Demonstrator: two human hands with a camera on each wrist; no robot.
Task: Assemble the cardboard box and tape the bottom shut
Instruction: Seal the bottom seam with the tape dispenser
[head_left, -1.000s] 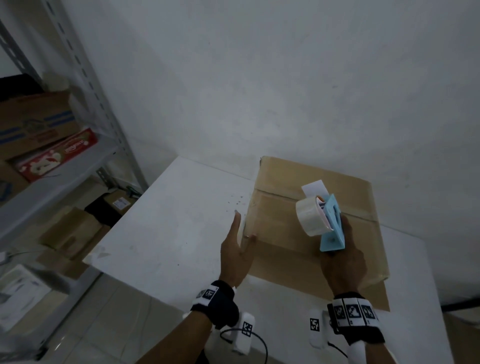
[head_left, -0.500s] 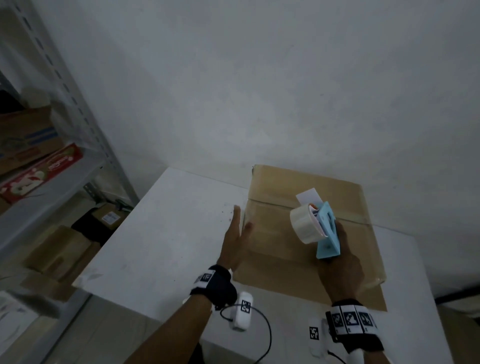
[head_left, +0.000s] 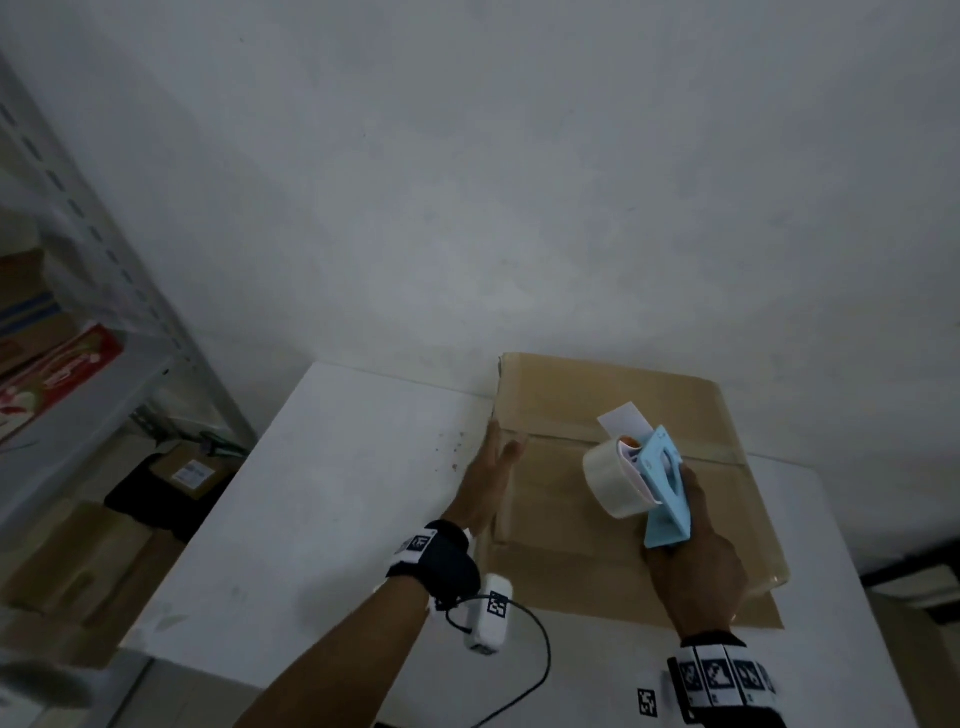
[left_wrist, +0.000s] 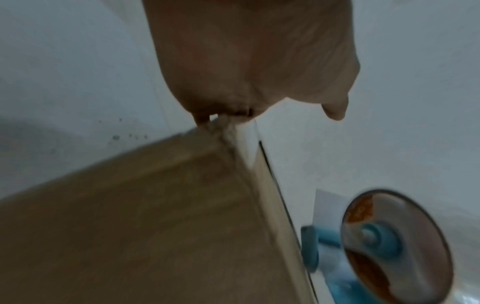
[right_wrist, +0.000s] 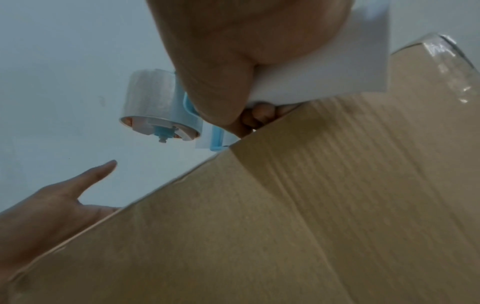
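A brown cardboard box (head_left: 571, 395) lies low on the white table (head_left: 337, 493), its closed flaps facing up and clear tape (head_left: 691, 454) along the seam. My left hand (head_left: 503, 439) presses flat, fingers straight, against the box's left side; the left wrist view shows its palm (left_wrist: 246, 61) at the box (left_wrist: 130, 226) corner. Above the middle of the box my right hand (head_left: 691, 499) grips a light-blue tape dispenser (head_left: 667, 499) carrying a clear tape roll (head_left: 613, 483). The right wrist view shows the roll (right_wrist: 153, 96) above the box (right_wrist: 311, 205).
A metal shelf rack (head_left: 78, 364) stands at the left with a red package (head_left: 57, 374) and cartons. More cardboard (head_left: 78, 561) lies on the floor below it. A white wall runs close behind the table. A wrist-camera cable (head_left: 540, 649) hangs at the table's near edge.
My left hand has slid forward along the box's left side and closer against it. The right hand keeps the dispenser over the box's middle. My head has tilted up a little.
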